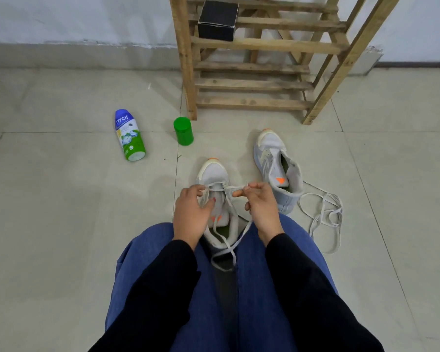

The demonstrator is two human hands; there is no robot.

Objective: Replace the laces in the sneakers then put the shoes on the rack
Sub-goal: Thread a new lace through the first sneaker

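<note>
Lace work on the near sneaker (215, 174), toe pointing away, on the floor (61, 224) between our knees.
Our left grip (192, 212) pinches the grey lace (229, 189) by the eyelets, and our right grip (261, 207) pinches its other strand; the second sneaker (277, 168) sits to the right, a loose lace (323, 214) beside it, the wooden rack (252, 85) beyond.
</note>
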